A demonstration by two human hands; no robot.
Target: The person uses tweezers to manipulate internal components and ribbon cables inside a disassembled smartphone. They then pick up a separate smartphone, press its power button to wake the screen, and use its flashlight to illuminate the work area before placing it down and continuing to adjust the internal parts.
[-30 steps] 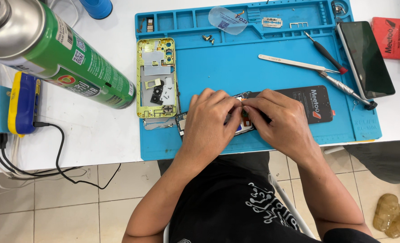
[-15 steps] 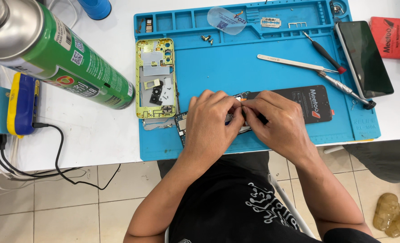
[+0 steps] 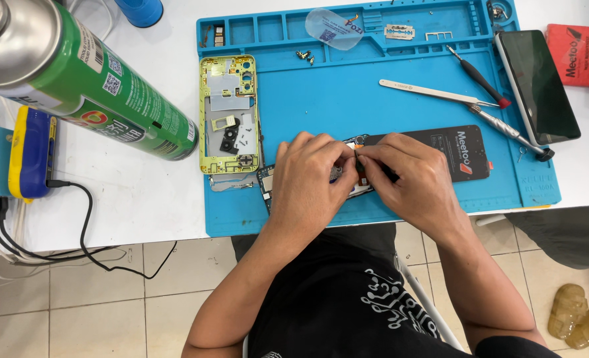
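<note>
My left hand (image 3: 309,178) and my right hand (image 3: 410,179) meet fingertip to fingertip over an opened phone body (image 3: 268,183) lying on the blue work mat (image 3: 347,86). Both hands pinch a small dark part of the phone between thumb and fingers; the part itself is mostly hidden. A black flat battery (image 3: 450,151) pokes out from under my right hand. To the left of my left hand lies a yellow-green phone frame (image 3: 230,114) with small loose parts on it.
Tweezers (image 3: 433,93), a red-tipped screwdriver (image 3: 476,77) and a metal screwdriver (image 3: 510,131) lie at the mat's right, beside a dark phone screen (image 3: 537,86). A large green spray can (image 3: 85,83) lies at left, near a blue and yellow device (image 3: 30,154) with cables.
My fingers have shifted slightly on the phone part; both hands stay in the same place over the phone.
</note>
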